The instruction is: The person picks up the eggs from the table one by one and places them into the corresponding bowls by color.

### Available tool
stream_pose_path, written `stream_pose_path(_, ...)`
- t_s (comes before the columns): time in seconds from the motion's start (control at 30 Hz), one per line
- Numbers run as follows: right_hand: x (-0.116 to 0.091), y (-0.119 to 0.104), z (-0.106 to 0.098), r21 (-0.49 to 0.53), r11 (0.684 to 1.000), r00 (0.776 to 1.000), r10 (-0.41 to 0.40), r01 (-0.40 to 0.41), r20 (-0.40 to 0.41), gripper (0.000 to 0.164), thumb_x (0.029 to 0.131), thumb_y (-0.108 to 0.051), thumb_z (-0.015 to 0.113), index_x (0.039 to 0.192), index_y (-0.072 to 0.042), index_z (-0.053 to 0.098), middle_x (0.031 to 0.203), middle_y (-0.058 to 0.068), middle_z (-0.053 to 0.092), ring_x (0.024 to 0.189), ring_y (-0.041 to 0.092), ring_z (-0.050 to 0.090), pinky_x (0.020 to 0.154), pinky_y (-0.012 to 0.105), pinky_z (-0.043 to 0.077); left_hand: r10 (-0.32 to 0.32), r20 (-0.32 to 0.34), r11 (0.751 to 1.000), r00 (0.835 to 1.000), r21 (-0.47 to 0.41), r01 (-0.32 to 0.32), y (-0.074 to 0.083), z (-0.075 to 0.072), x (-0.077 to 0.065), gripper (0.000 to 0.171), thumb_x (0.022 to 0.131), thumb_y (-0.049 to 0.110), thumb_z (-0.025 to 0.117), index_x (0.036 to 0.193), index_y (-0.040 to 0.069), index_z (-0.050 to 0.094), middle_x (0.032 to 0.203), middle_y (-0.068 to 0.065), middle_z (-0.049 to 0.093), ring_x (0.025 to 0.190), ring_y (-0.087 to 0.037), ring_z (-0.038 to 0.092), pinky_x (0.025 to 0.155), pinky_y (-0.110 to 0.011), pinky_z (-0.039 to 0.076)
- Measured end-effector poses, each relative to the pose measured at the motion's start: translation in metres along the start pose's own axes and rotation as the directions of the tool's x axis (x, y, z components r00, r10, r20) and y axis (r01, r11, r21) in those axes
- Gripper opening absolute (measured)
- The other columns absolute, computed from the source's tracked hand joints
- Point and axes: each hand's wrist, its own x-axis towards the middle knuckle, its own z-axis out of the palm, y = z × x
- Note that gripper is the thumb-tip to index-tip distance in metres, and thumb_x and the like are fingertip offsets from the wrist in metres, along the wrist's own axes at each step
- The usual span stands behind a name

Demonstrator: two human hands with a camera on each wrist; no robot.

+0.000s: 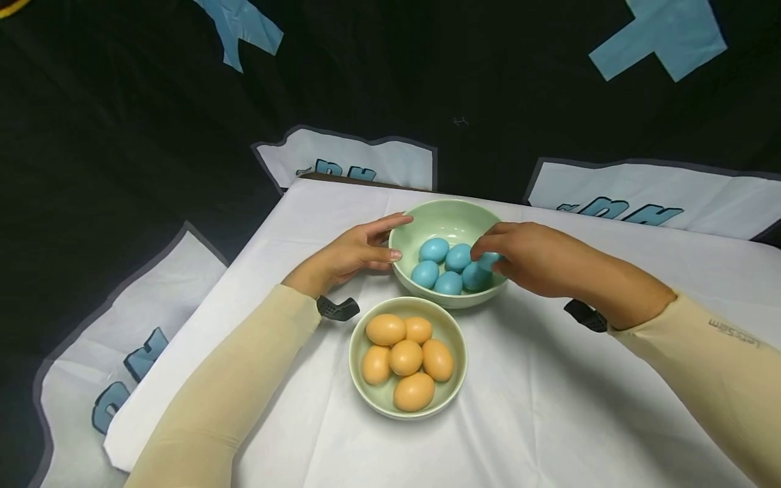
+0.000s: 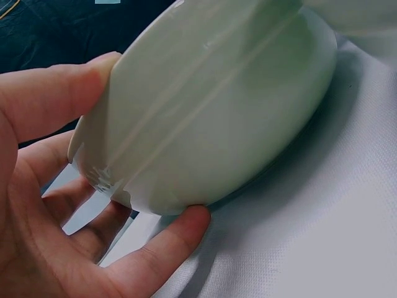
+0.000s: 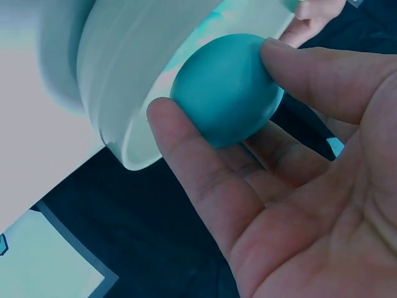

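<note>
My right hand (image 1: 532,259) pinches a blue egg (image 3: 224,90) between thumb and fingers, over the right side of the larger green bowl (image 1: 453,215). Several other blue eggs (image 1: 434,249) lie inside that bowl. On the bowl's left side my left hand (image 1: 350,252) grips the rim, with the thumb at the edge and the fingers spread against the outer wall, as the left wrist view shows. Nearer to me stands a smaller pale green bowl (image 1: 459,379) holding several orange eggs (image 1: 405,357). Neither hand touches this one.
A white cloth (image 1: 525,407) covers the table, whose left edge runs diagonally beside my left arm. Black sheeting (image 1: 390,74) hangs behind, carrying blue tape (image 1: 665,37) and white printed sheets (image 1: 390,157). The two bowls stand close together, one behind the other.
</note>
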Motion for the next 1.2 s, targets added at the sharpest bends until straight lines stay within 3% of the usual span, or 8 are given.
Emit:
stream_pose_path(0.17, 0.006, 0.001, 0.004, -0.007, 1.000, 1.000, -0.005, 0.005, 0.011, 0.030, 0.096, 0.001, 0.071, 0.120, -0.016, 0.074, 0.126, 0.007, 0.070, 0.118, 0.027, 0.069, 0.099, 0.047, 0.059, -0.002, 0.000, 1.000, 1.000, -0.012, 0.002, -0.001, 0.000, 0.001, 0.076, 0.095, -0.004, 0.071, 0.161, 0.024, 0.046, 0.178, 0.008, 0.017, 0.155, -0.023, 0.038, 0.088, -0.027, 0.063)
stream_pose_path(0.63, 0.026, 0.002, 0.002, -0.010, 1.000, 0.999, 0.011, -0.011, 0.035, 0.029, 0.098, 0.000, 0.070, 0.121, -0.016, 0.074, 0.131, 0.011, 0.069, 0.119, 0.030, 0.069, 0.102, 0.050, 0.058, 0.013, 0.001, 1.000, 1.000, -0.028, -0.013, -0.002, -0.003, -0.001, 0.076, 0.094, -0.002, 0.072, 0.160, 0.024, 0.047, 0.177, 0.010, 0.020, 0.152, -0.023, 0.041, 0.089, -0.027, 0.062)
stream_pose_path(1.2, 0.046, 0.014, 0.008, 0.004, 1.000, 0.998, -0.007, 0.006, 0.058, 0.027, 0.098, -0.001, 0.069, 0.122, -0.012, 0.074, 0.121, 0.010, 0.072, 0.109, 0.026, 0.067, 0.100, 0.047, 0.059, -0.015, -0.009, 1.000, 1.000, -0.007, 0.015, -0.003, -0.001, 0.001, 0.076, 0.094, 0.000, 0.075, 0.159, 0.029, 0.049, 0.176, 0.013, 0.023, 0.149, -0.021, 0.044, 0.087, -0.027, 0.063)
